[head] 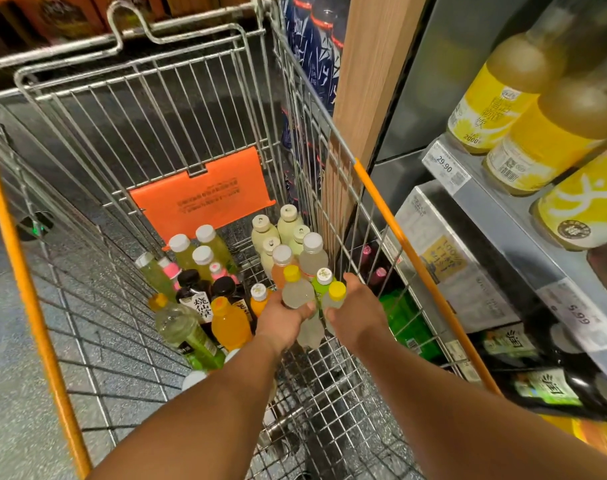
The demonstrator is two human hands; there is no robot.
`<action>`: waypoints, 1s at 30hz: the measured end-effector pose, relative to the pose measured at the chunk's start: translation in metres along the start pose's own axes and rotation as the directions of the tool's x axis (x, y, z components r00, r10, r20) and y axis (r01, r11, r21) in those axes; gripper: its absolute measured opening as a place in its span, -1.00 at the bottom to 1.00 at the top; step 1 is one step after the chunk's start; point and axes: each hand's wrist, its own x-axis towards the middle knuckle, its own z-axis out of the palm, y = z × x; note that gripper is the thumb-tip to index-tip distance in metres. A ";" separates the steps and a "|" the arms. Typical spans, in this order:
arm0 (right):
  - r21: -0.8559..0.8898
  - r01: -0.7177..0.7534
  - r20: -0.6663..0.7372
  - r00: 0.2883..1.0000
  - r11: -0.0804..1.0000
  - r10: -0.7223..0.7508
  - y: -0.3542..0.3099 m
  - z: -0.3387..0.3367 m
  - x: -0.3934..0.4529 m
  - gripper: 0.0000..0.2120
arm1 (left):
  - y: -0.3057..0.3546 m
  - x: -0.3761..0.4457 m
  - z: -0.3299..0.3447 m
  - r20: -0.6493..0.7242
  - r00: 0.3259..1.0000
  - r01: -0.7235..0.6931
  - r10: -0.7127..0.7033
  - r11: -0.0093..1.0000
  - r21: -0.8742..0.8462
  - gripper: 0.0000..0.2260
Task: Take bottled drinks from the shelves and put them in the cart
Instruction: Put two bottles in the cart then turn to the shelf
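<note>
head cam, steep down into cart, close

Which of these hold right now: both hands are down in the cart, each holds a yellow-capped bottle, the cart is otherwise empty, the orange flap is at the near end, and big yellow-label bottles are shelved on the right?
1. Both hands are inside the cart. True.
2. The left hand and right hand each hold a yellow-capped bottle. True.
3. The cart is otherwise empty. False: many bottles already stand there, including white-capped bottles.
4. The orange flap is at the near end. False: it hangs on the far end.
5. Large yellow-label bottles stand on the shelf to the right. True.
</note>
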 end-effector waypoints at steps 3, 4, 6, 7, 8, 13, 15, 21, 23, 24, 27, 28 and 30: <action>-0.008 -0.004 0.009 1.000 1.000 0.004 -0.002 -0.001 -0.001 -0.28 | 0.004 0.000 -0.001 -0.009 1.000 0.005 -0.004 0.996 0.089 -0.60; -0.009 -0.007 0.011 1.000 1.000 0.008 -0.003 -0.002 -0.002 -0.28 | 0.006 -0.002 -0.002 -0.022 1.000 0.008 -0.006 0.992 0.128 -0.60; -0.003 -0.013 0.028 1.000 1.000 0.014 -0.006 -0.006 -0.005 -0.31 | 0.012 -0.008 -0.004 -0.045 0.999 0.008 0.002 0.978 0.208 -0.62; 0.006 -0.015 0.044 0.999 1.000 0.014 -0.008 -0.008 -0.008 -0.32 | 0.017 -0.013 -0.005 -0.048 0.999 0.003 0.009 0.971 0.239 -0.63; 0.016 -0.013 0.056 0.998 1.000 0.012 -0.010 -0.012 -0.011 -0.34 | 0.022 -0.018 -0.008 -0.052 0.999 0.005 0.009 0.965 0.263 -0.63; 0.084 -0.005 0.014 1.000 0.996 0.004 -0.027 -0.043 -0.048 -0.36 | 0.062 -0.056 -0.022 -0.063 0.997 -0.016 0.042 0.929 0.371 -0.56; 0.085 -0.024 -0.007 1.000 0.996 0.025 -0.035 -0.061 -0.066 -0.32 | 0.082 -0.076 -0.028 -0.051 0.993 -0.074 0.104 0.910 0.409 -0.57; 0.057 0.051 -0.157 0.987 0.997 -0.041 -0.044 -0.115 -0.156 -0.42 | 0.129 -0.162 -0.042 -0.009 0.979 -0.169 0.204 0.837 0.521 -0.34; 0.073 0.091 -0.186 0.980 0.993 -0.076 -0.045 -0.128 -0.200 -0.45 | 0.136 -0.207 -0.049 -0.023 0.968 -0.202 0.251 0.824 0.529 -0.30; 0.078 0.105 -0.207 0.975 0.991 -0.087 -0.044 -0.133 -0.226 -0.45 | 0.136 -0.232 -0.053 -0.027 0.962 -0.217 0.273 0.817 0.534 -0.29; 0.067 0.121 -0.277 0.956 0.990 -0.098 -0.034 -0.147 -0.314 -0.42 | 0.129 -0.318 -0.058 0.008 0.946 -0.285 0.323 0.822 0.493 -0.36; 0.060 0.118 -0.295 0.951 0.991 -0.095 -0.029 -0.152 -0.346 -0.41 | 0.127 -0.348 -0.057 0.028 0.938 -0.312 0.345 0.807 0.502 -0.39; 0.021 0.109 -0.327 0.940 0.994 -0.096 -0.019 -0.164 -0.405 -0.41 | 0.127 -0.406 -0.055 0.062 0.908 -0.376 0.413 0.743 0.554 -0.35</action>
